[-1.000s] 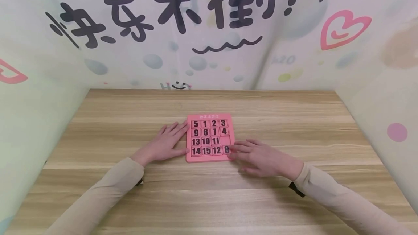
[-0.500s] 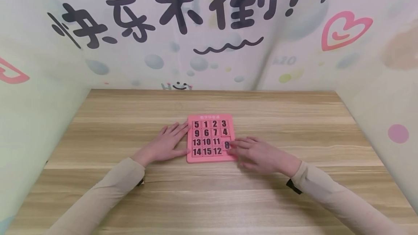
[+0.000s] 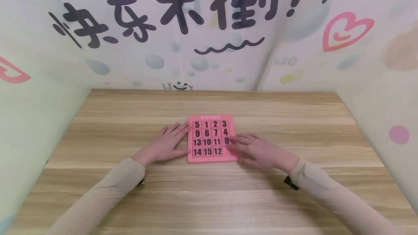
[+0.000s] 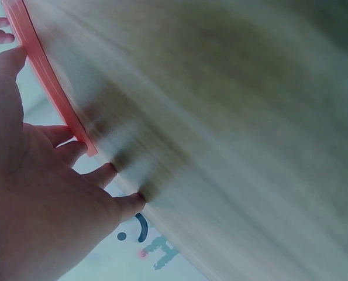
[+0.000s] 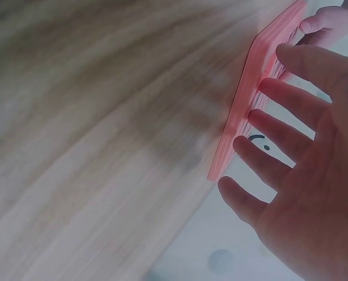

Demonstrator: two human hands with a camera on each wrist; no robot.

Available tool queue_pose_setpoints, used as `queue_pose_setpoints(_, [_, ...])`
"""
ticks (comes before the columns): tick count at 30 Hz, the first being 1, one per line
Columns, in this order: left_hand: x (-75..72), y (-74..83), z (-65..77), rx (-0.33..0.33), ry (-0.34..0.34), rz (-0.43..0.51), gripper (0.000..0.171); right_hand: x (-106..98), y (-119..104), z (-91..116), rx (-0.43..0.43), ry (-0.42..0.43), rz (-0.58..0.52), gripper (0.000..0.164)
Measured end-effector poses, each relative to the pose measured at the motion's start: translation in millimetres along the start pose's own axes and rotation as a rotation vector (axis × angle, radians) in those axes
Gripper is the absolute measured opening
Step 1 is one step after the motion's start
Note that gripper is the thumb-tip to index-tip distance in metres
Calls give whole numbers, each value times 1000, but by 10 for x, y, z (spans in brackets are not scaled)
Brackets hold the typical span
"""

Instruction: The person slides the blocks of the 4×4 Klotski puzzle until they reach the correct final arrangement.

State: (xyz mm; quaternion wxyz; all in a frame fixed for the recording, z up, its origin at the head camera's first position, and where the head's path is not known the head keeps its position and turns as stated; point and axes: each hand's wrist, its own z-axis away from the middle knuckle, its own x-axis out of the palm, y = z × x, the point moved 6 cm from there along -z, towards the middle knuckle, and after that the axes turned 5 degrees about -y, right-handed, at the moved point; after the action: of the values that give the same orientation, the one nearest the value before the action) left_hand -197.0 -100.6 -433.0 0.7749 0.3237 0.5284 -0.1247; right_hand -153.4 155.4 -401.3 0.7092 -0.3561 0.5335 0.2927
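Observation:
A pink number sliding puzzle (image 3: 212, 159) lies flat on the table, its tiles in rows with black numbers. The 8 tile (image 3: 226, 141) sits at the right end of the third row, level with 11, and a gap shows below it. My left hand (image 3: 167, 142) lies along the puzzle's left side, fingers spread, with fingertips and thumb at the frame. In the left wrist view, its thumb and fingers meet the pink edge (image 4: 51, 88). My right hand (image 3: 259, 151) reaches over the right rim, outstretched fingertips on the 8 tile. The right wrist view shows these fingers (image 5: 288, 105) extended.
The wood-grain table (image 3: 209, 198) ends at a printed back cloth (image 3: 176, 64) with black characters. Light side panels (image 3: 375, 100) border it left and right. Black bands (image 3: 291, 183) show under the beige sleeves.
My right hand's fingertips have slid the 8 tile up from the bottom row into the third row, leaving the gap beneath it. My left hand has stayed at the puzzle's left side.

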Motion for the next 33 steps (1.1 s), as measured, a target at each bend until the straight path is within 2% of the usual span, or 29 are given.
queue_pose_setpoints(15, [-8,6,4,2,2,9,85,-1,-16,-4,1,22,-6,51])
queue_pose_setpoints(24, [-11,13,6,4,0,9,85,-5,-172,-50,-84,47,36,54])
queue_pose_setpoints(33, [-9,8,6,4,1,5,85,34,-305,-108,-135,46,47,55])
